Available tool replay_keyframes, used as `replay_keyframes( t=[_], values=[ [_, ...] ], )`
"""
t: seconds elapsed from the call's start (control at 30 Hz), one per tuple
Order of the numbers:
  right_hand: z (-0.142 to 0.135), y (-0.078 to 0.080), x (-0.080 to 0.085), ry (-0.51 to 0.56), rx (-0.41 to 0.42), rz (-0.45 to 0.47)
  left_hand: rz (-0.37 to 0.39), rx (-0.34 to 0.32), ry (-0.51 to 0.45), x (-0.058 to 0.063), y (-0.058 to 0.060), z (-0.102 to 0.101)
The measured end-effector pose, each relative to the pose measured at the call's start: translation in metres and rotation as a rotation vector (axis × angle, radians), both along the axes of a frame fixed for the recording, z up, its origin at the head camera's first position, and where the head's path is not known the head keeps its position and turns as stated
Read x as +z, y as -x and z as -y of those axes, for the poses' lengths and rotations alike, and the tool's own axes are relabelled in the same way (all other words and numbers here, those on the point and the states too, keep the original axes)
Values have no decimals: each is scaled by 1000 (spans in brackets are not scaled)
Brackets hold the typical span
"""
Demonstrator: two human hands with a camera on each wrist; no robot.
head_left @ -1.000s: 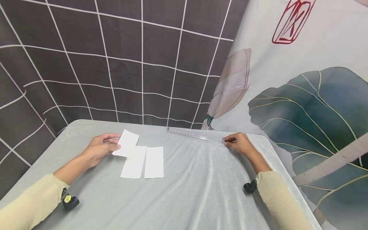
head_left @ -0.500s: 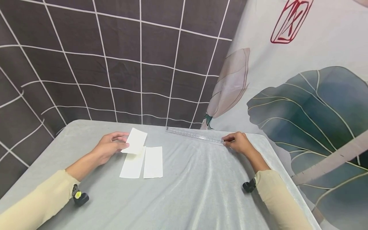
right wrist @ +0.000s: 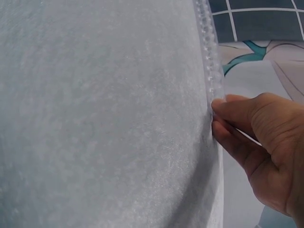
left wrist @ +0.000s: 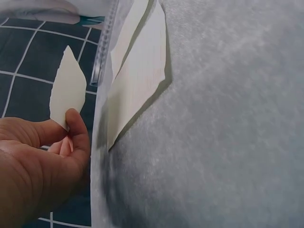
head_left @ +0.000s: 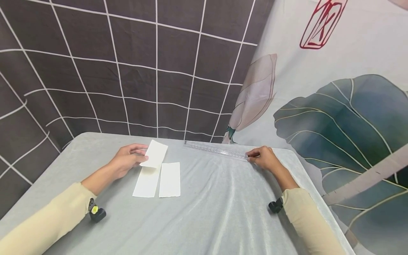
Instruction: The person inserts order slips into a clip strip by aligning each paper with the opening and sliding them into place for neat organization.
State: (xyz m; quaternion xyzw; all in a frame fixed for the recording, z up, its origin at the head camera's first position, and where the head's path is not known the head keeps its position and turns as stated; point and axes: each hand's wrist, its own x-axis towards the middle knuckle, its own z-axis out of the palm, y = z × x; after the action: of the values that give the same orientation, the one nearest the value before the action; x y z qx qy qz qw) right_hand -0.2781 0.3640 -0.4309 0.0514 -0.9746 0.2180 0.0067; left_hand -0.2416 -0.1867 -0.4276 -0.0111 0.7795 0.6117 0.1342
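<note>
Dark grid-print cloth (head_left: 134,79) hangs on your L, lotus-print cloth (head_left: 347,124) on your R, w/ a grey cloth-covered table (head_left: 204,219) below. Clear plastic strip (head_left: 216,149) lies nr the far edge, long axis approx L–R, L end slightly farther from you. Your R hand (head_left: 265,158) is nearer it, thumb & fingers pinching its R end. Your L hand (head_left: 125,161) pinches a raised, tilted white paper slip (head_left: 157,154), which sits btwn that hand & the strip's L end. Nearer you, the L flat slip (head_left: 146,185) & R flat slip (head_left: 170,180) lie side by side.
</note>
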Motion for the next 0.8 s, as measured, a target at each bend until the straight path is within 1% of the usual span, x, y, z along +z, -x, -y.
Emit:
replay_keyframes(
  t=[0.07,0.3,0.5,0.67,0.8],
  values=[
    [0,0,0,5,3,-3,0,-1,-4,0,1,-2],
    [-5,2,-1,32,61,-40,1,-9,-26,0,5,-11],
    [-7,1,-2,33,63,-33,-2,-24,-30,4,6,-20],
    [-10,1,-4,43,75,-45,9,-39,-32,4,8,-26],
    [-14,3,-6,74,84,-52,13,-49,-28,5,10,-32]
  ],
)
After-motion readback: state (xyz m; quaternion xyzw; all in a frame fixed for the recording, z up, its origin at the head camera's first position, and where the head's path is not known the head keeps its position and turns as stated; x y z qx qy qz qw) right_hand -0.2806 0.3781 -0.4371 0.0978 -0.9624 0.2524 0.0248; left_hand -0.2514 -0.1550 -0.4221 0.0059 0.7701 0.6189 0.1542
